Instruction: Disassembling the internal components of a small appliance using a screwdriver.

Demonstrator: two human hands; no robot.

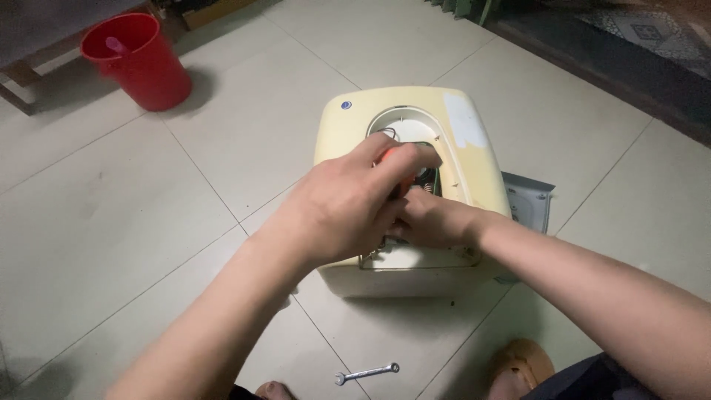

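Observation:
A cream-yellow boxy appliance [348,130] lies on the tiled floor with an oval opening in its top face that shows wires and metal parts. My left hand [341,207] is over that opening, closed around a tool with an orange handle [385,156]. My right hand [433,218] reaches in from the right, just below the left hand, its fingers curled at the opening's lower edge. What the right fingers hold is hidden by the left hand.
A red bucket [141,63] stands at the far left by a wooden frame. A small silver wrench [366,372] lies on the floor near my feet. A grey cover plate [529,200] lies right of the appliance. Dark patterned matting borders the far right.

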